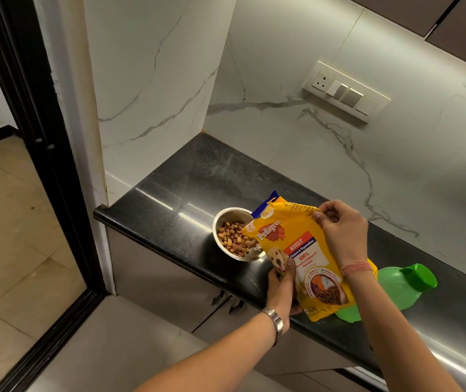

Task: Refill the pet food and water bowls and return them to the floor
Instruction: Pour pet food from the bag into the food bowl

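The yellow food bag [302,258] hides the steel bowl's [226,219] right rim and most of a green bottle [404,284] lying on the black table [175,193]. The left hand [281,290] grip clamps the bag's lower edge, the right hand [342,230] its top; kibble [233,240] fills the bowl.

Counter [186,190] was polished black stone w/ glossy reflections. Bowl [223,222] was shiny steel, smooth inside. Food bag [305,250] was glossy yellow plastic film — creased near the top. Bottle [404,284] was green plastic, semi-matt, w/ a glossier cap. Wall [152,80] was smooth veined marble-look slab — satin. Watch band [275,321] was metal.
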